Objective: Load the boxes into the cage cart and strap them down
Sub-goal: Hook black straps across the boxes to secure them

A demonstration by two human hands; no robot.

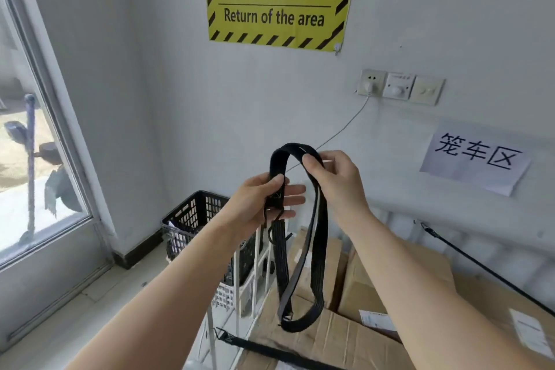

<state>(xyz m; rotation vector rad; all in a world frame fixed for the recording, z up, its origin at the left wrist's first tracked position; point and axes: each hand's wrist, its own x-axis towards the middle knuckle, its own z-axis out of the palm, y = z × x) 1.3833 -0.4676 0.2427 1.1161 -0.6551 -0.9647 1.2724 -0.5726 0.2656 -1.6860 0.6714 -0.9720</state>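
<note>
You're at the strapping step: the cardboard boxes (330, 342) already sit in the white cage cart (255, 264). Above the boxes, your left hand (264, 204) pinches the black elastic strap (322, 264) near one end, and your right hand (333, 183) pinches the top of its hanging loop. Next, I'd judge, untangle it and hook one end beside the boxes.

boxes (336, 339) in cage cart (237, 285), basket (192, 213) at left
</note>
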